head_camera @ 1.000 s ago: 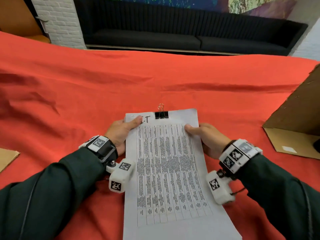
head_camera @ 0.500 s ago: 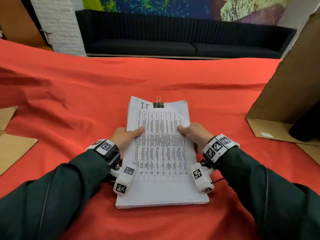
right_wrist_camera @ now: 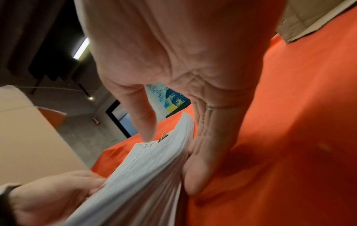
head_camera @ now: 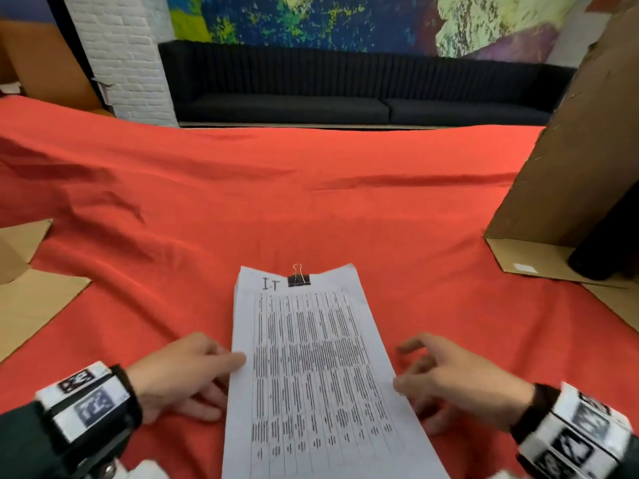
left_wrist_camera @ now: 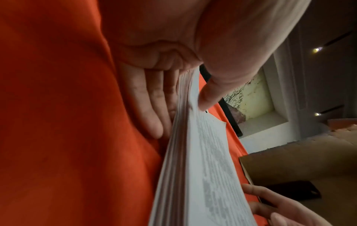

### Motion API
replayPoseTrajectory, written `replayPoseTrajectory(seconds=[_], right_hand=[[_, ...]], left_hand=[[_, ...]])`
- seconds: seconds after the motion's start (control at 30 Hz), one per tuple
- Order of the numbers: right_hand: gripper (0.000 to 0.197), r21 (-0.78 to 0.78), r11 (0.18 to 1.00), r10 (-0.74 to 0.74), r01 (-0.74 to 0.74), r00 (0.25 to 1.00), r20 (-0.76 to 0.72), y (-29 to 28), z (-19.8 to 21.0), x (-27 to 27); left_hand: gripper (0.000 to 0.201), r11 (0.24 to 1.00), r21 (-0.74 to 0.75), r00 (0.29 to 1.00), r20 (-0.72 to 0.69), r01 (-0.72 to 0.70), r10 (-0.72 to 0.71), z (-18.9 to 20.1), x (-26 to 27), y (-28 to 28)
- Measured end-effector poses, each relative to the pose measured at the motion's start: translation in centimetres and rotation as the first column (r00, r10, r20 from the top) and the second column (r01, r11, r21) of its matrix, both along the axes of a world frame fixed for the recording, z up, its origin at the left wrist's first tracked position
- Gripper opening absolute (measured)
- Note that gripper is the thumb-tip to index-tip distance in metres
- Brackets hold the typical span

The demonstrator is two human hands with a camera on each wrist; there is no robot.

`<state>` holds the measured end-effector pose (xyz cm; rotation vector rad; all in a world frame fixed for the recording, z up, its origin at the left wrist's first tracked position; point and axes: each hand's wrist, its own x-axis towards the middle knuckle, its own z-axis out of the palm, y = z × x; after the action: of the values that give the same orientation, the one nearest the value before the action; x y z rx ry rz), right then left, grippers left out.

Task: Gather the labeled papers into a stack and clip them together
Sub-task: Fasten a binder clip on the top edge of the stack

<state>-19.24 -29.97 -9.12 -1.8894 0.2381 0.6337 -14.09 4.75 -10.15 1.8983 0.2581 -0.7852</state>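
Paper stack: my labeled papers (head_camera: 311,368) lie as one thick pile on the red cloth (head_camera: 242,202), right in front of me, the top sheet marked "I-T".
Clip: a black binder clip (head_camera: 299,280) bites the far edge, its wire loop standing up.
Left hand: my left hand (head_camera: 179,375) rests at the left edge, thumb on the top sheet, fingers straight along the side; a light touch, not a real grasp.
Right hand: my right hand (head_camera: 453,378) is spread loosely just beside the right edge, fingers alongside the sheets, holding nothing.
Done: gathering and clipping both look finished, I judge.
Left: only letting go; the near corners cannot be seen to check squareness.
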Motion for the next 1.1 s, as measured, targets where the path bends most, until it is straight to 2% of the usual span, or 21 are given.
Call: replayPoseTrajectory(seconds=[0.1,0.17,0.23,0.3,0.4,0.47,0.53,0.7,0.87,1.1], right_hand=[[0.049,-0.135,0.988,0.082,-0.072,0.994,0.077,1.3,0.0,-1.1],[0.051,-0.181,0.983,0.049,-0.015,0.982,0.182,1.8,0.2,0.8],[0.058,-0.148,0.984,-0.057,0.096,0.967,0.249,1.5,0.4,3.6],[0.062,-0.098,0.981,-0.137,0.167,0.957,0.255,1.0,0.8,5.4],[0.058,-0.028,0.991,-0.123,0.129,0.981,0.151,0.1,0.1,4.6],[0.062,0.005,0.996,-0.092,0.092,0.990,0.104,-0.3,-0.7,3.2],[0.066,-0.007,0.996,-0.083,0.085,0.990,0.116,-0.4,-1.4,2.8],[0.060,0.040,0.992,-0.122,0.118,0.985,0.121,-0.1,-1.3,2.2],[0.050,0.045,0.996,-0.086,0.080,0.985,0.150,-0.3,-0.7,0.4],[0.036,0.058,0.985,-0.174,0.164,0.949,0.265,-0.9,-0.7,-0.9]], left_hand=[[0.014,0.999,0.042,0.997,0.066,0.027,-0.029,-0.6,-0.4,-0.8],[0.016,0.998,0.058,0.985,0.173,-0.017,0.006,-0.7,1.2,-2.2],[0.021,0.991,-0.026,0.964,0.226,-0.135,0.137,-0.3,3.5,-3.6],[0.020,0.971,-0.108,0.957,0.175,-0.213,0.229,0.3,4.8,-4.6],[0.028,0.996,-0.055,0.995,0.062,-0.076,0.080,0.2,3.5,-4.4],[0.022,0.998,-0.041,0.999,-0.009,0.045,-0.046,-0.4,1.8,-4.1],[0.017,0.996,-0.056,0.997,-0.002,0.076,-0.076,-1.1,1.0,-3.9],[0.024,0.998,-0.056,0.999,0.024,0.029,-0.027,-1.5,0.2,-3.6],[0.018,0.996,-0.084,1.000,0.013,0.002,-0.001,-1.1,-1.4,-3.3],[0.020,0.970,-0.193,0.985,0.059,-0.147,0.161,-1.1,-3.0,-3.3]])
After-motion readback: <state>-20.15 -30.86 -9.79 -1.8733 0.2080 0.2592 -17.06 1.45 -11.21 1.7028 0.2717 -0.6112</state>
